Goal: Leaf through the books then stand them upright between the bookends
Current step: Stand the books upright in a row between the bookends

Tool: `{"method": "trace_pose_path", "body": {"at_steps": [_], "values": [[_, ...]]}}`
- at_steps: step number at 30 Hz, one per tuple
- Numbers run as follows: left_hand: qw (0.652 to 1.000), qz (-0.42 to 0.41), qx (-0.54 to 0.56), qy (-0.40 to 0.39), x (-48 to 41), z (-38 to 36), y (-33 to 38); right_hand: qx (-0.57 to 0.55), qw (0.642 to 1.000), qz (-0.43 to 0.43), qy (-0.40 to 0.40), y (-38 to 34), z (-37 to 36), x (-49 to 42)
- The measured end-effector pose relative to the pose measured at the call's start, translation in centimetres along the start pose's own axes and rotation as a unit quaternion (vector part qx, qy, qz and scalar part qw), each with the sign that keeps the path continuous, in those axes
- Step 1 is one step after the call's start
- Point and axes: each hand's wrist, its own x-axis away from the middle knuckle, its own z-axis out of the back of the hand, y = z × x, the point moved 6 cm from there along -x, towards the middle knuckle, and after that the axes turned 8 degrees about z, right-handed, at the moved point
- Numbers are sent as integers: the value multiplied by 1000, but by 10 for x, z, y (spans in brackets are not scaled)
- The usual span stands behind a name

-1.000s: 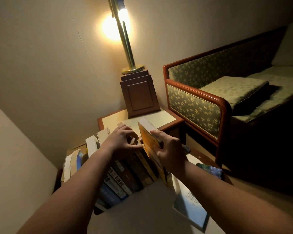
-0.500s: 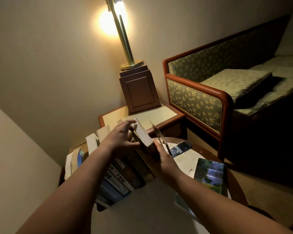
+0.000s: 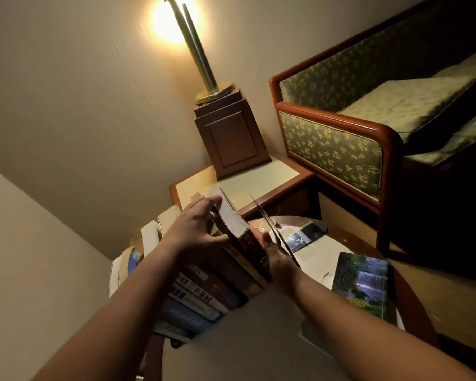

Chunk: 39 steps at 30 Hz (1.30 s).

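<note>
A row of books (image 3: 204, 287) stands on the round table (image 3: 352, 237), spines toward me. The last book (image 3: 231, 218), with a dark spine, leans at the right end of the row. My left hand (image 3: 195, 229) rests on the row with straight fingers touching that book's top corner and the thumb against its page edge. My right hand (image 3: 275, 257) lies flat against the book's right cover, wedged between it and a thin metal bookend (image 3: 261, 213); its fingers are mostly hidden. A green waterfall book (image 3: 360, 284) lies flat to the right.
A dark booklet (image 3: 300, 239) lies on the table beyond the bookend. Behind stands a side table (image 3: 259, 180) bearing a wooden lamp base (image 3: 228, 136) and brass lamp pole (image 3: 198, 50). A patterned sofa (image 3: 333, 144) fills the right side.
The yellow-covered book that my right hand held tilted now stands at the right end of the row. My right hand has let go and lies flat beside it; my left hand's fingers have straightened.
</note>
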Motion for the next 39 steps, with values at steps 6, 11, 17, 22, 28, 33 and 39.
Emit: {"method": "trace_pose_path", "body": {"at_steps": [6, 11, 17, 22, 28, 33, 39], "values": [[1000, 7, -1, 2, 1, 1, 2, 12, 999, 47, -26, -14, -7, -25], [1000, -2, 9, -4, -1, 1, 3, 27, 995, 91, -17, -15, -4, -19], [1000, -7, 11, -5, -2, 0, 6, 4, 998, 57, 3, 12, 3, -17], [1000, -16, -25, -4, -2, -2, 2, 36, 998, 53, 13, 7, 4, -21], [998, -22, -50, -30, -4, -7, 4, 43, 997, 31, 61, 24, 3, -40], [995, -7, -83, -55, -10, -10, 5, 74, 994, 34, 77, 24, 8, -39], [995, -4, -81, -63, -7, -9, 5, 116, 988, -9, 97, 53, 17, -40]]}}
